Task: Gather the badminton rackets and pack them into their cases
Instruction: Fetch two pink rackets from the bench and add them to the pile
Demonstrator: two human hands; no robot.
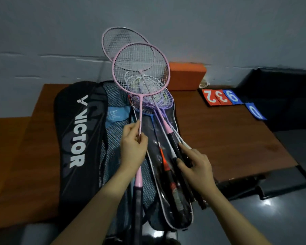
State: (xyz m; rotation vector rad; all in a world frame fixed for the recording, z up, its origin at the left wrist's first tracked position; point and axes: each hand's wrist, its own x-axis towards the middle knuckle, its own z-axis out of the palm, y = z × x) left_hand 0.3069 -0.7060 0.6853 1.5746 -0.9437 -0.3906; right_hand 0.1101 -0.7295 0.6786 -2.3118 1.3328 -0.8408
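The left hand [133, 145] pinches the thin shaft of a pink racket [140, 71], fingers curled round it, and the head stands up over the pile. Its dark grip runs out of the bottom edge, cut off. The right hand [195, 163] curls round the black handle of a second pink racket [127, 48], whose head shows behind the first. The palm covers part of that handle, so I cannot tell how firmly it is held.

Beneath them lies a clear case with white piping [173, 206] holding several more rackets. Purple and white frames overlap there, and an orange-and-black handle shows through the plastic, but the count is hard to make out. To the left lies the black VICTOR bag [78, 131], partly overlapped by a mesh-and-blue case [113, 110], whose lower end is hidden by the forearms.

All rest on a brown wooden table [228, 138]. An orange block [186, 76] stands against the wall; red and blue number cards [219, 99] lie near the far right edge.
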